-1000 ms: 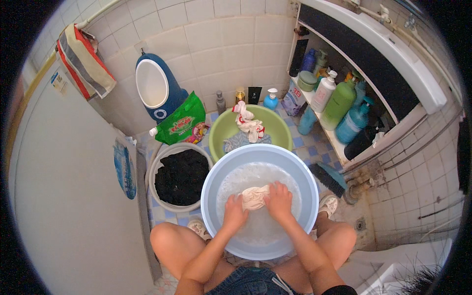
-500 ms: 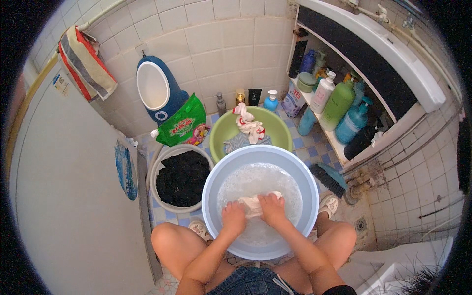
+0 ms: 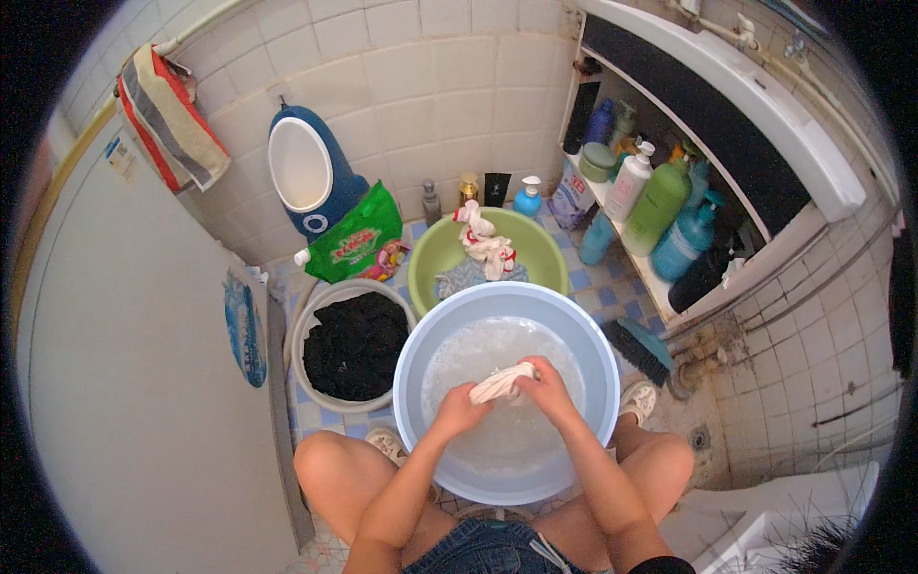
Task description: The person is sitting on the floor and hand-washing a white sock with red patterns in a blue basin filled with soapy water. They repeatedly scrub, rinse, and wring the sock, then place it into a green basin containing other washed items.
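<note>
A wet, cream-white cloth (image 3: 502, 383), bunched lengthwise, is stretched between my two hands above the soapy water (image 3: 497, 440). The water fills part of a light blue basin (image 3: 409, 383) between my knees. My left hand (image 3: 463, 409) is closed round the cloth's left end. At its right end, my right hand (image 3: 545, 387) grips it with the thumb on top. What kind of garment the cloth is, I cannot tell.
Behind the basin sits a green basin (image 3: 547, 258) with white-and-red and grey-blue cloths. To the left are a grey tub (image 3: 298, 368) of black clothes and a green detergent pouch (image 3: 359, 234). A brush (image 3: 639, 349) lies right, below a shelf of bottles (image 3: 658, 206).
Both hands have lifted the cloth from the water's surface. The cloth was spread and pressed under my fingers; now it is gathered into a narrow bundle between them.
</note>
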{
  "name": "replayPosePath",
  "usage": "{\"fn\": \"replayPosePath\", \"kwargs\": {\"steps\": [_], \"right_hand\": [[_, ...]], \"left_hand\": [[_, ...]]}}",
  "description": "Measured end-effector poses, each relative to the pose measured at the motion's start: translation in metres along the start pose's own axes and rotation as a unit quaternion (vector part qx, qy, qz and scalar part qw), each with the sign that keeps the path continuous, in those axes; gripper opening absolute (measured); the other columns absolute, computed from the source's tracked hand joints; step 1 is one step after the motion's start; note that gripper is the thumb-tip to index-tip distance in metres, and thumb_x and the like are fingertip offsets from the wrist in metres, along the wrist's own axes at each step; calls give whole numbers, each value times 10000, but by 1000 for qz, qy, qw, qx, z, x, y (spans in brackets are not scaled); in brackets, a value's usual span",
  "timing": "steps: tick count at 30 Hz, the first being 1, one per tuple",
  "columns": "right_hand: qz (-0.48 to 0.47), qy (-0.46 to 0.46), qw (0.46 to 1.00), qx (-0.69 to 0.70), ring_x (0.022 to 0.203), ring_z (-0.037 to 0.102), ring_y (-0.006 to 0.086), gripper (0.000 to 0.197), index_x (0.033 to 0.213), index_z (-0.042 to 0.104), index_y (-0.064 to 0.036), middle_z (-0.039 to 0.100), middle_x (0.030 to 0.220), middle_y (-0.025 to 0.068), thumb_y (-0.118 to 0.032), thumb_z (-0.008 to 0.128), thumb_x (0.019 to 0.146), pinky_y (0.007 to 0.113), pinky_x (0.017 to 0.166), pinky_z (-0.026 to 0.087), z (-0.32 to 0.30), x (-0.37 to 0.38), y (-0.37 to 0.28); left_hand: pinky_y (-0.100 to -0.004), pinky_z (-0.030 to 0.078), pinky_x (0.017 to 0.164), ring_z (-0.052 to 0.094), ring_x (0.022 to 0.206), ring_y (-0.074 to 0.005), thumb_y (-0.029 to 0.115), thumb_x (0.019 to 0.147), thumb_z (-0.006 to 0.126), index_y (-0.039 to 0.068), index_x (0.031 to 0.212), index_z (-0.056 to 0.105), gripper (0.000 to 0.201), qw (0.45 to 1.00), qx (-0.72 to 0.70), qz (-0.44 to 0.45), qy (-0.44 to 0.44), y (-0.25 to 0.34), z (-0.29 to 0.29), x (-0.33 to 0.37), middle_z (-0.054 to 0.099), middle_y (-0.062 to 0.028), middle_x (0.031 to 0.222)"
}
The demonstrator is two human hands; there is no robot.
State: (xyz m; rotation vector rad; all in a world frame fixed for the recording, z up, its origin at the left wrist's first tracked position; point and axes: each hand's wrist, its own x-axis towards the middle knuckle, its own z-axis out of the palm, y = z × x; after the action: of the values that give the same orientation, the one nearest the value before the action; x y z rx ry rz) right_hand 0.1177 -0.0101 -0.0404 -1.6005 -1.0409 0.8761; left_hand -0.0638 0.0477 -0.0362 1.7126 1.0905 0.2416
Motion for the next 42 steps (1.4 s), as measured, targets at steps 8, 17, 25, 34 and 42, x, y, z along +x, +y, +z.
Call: {"fn": "replayPosePath", "kwargs": {"steps": [8,17,25,34,42], "right_hand": [[-31,6,994,-103,864,567,289,260,1043,457,-23,564,907,164,-84,507,795,347,766,439,33,-18,-36],[19,-5,968,-251,746,560,367,183,927,485,-64,578,841,161,-204,535,820,428,645,443,40,-20,-34],[-156,-52,961,-223,690,566,338,168,892,510,-58,581,749,154,-215,525,833,394,607,435,58,-49,-81],[-49,-18,989,-138,711,582,341,183,868,539,-42,582,729,162,-222,538,831,390,611,452,43,-16,-39],[-10,-18,961,-275,682,566,347,155,818,519,-48,586,779,155,-200,551,811,397,588,450,42,-24,-40]], "left_hand": [[-242,434,569,522,649,-99,260,840,575,46,924,559,231,879,-454,-58,134,3,10,1,562,-15,733],[-266,457,572,529,603,-126,315,907,441,58,830,542,286,909,-401,-98,62,24,9,-13,542,-17,668],[-271,392,386,485,446,-135,331,908,427,43,801,531,325,832,-518,-100,173,-6,27,4,539,-43,628],[-255,417,472,505,522,-118,350,904,431,35,763,527,358,858,-469,-125,164,29,7,-5,541,-55,650],[-278,407,454,506,512,-151,395,901,417,44,824,512,372,866,-472,-153,64,22,17,-14,534,-36,652]]}}
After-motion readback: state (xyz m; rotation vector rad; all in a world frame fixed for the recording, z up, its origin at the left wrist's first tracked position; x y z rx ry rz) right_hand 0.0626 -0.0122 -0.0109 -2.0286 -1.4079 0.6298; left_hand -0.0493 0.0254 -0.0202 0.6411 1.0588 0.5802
